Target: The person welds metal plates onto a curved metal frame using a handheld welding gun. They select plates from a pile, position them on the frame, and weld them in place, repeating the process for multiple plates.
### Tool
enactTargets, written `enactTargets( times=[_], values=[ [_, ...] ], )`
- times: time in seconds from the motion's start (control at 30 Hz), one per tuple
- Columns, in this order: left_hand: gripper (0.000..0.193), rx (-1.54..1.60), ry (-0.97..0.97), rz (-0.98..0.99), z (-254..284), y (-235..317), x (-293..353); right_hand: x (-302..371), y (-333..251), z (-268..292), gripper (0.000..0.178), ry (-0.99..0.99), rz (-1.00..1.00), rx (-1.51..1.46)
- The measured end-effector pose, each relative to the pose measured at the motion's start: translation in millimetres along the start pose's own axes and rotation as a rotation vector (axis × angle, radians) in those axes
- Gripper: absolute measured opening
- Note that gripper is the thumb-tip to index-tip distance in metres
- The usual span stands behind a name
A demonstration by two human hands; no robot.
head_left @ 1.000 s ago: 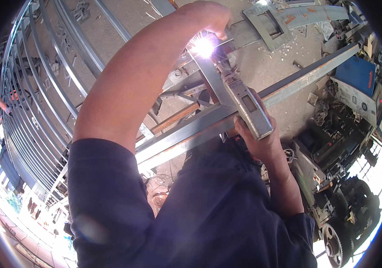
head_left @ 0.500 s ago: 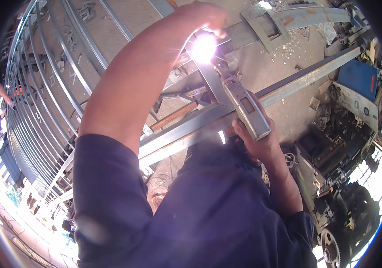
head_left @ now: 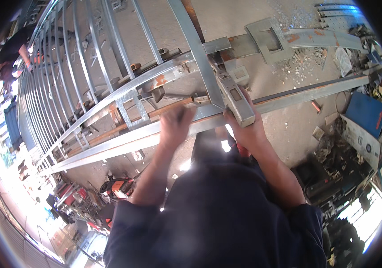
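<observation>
My right hand [head_left: 252, 133] is wrapped round a boxy grey welding gun [head_left: 241, 108], whose narrow nozzle points away from me toward a joint in the metal frame. Beside the gun runs a flat steel crossbar [head_left: 207, 77], meeting the long front rail [head_left: 269, 105] at a corner. My left hand [head_left: 174, 127], slightly blurred, is curled closed just over the front rail, left of that corner. Whatever its fingers hold, if anything, stays hidden. A short grey metal piece [head_left: 217, 45] lies across the far joint, close to the nozzle.
Many parallel bars [head_left: 88, 58] form a railing at the left, where another person [head_left: 14, 51] works. A square plate with a cutout [head_left: 269, 41] rests on the far rail. A blue-and-white machine [head_left: 365, 116] stands at right; a hammer-like tool [head_left: 316, 106] lies on the floor.
The bright welding flash has gone out. My left arm has drawn back from the far joint to the front rail. The gun stays in my right hand, and the view has shifted.
</observation>
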State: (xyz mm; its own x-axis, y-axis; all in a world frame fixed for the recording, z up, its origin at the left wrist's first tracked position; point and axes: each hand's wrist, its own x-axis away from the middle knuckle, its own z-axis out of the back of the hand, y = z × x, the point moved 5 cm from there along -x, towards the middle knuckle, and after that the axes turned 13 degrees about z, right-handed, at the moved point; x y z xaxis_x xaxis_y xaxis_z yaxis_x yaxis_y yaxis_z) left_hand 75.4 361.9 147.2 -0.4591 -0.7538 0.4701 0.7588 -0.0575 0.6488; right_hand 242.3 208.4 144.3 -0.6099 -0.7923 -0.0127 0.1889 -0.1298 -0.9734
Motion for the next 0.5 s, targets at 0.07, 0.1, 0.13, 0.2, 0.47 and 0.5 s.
enactTargets(
  times=[0.07, 0.1, 0.13, 0.2, 0.47, 0.5],
  values=[
    [0.034, 0.063, -0.086, 0.199, -39.1, -36.6, 64.3, -3.3, 4.1, 3.1, 0.072, -0.018, -0.026, -0.026],
    [0.034, 0.141, -0.092, 0.286, -56.4, -44.9, 94.4, -6.0, 3.8, 5.2, 0.071, -0.033, -0.017, -0.015],
    [0.035, 0.177, -0.125, 0.405, -82.1, -71.3, 116.9, -5.2, 4.1, 7.1, 0.070, -0.047, -0.015, 0.003],
    [0.030, 0.168, -0.104, 0.390, -116.9, -83.4, 148.5, -10.1, 11.9, 8.1, 0.067, -0.096, -0.045, -0.042],
    [0.063, 0.381, -0.126, 0.021, -173.2, -61.3, 178.4, 6.9, 28.6, 14.7, 0.070, -0.193, -0.162, -0.217],
    [0.106, 0.341, -0.286, 0.058, -175.6, -58.4, 174.1, 12.5, 21.7, 17.7, 0.070, -0.178, -0.131, -0.234]
  ],
)
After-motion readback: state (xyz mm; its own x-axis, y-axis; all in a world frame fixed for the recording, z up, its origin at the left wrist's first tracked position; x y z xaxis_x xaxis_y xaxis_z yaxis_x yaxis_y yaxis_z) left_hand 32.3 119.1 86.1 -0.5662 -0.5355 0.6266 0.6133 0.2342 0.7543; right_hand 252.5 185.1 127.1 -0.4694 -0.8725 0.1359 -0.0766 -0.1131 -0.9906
